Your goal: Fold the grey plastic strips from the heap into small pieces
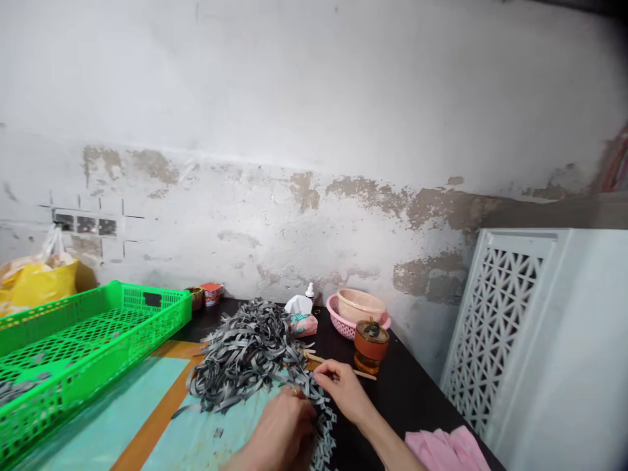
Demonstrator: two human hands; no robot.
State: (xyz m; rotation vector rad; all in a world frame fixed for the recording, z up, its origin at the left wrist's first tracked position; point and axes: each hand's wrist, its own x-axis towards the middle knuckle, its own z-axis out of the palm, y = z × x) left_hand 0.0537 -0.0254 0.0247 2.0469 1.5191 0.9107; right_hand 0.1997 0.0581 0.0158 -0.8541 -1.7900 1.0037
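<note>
A big tangled heap of flat grey strips [245, 353] lies on a pale green sheet [161, 418]. My left hand [284, 428] is closed at the near edge of the heap, its fingers curled under and mostly hidden. Just right of it, my right hand [343, 389] has thumb and fingers pinched together above the strips; whatever is between the fingertips is too small to make out. A row of short grey pieces [324, 435] runs down beside my left hand. Behind my right hand lies a thin wooden stick [366, 375], partly covered by that hand.
A green plastic crate [147, 350] stands at left, a yellow bag [44, 284] behind it. Toward the wall are a tissue pack [305, 325], a pink basket [338, 322] with a bowl [360, 304], and an amber jar [371, 350]. Pink cloth [446, 448] lies front right.
</note>
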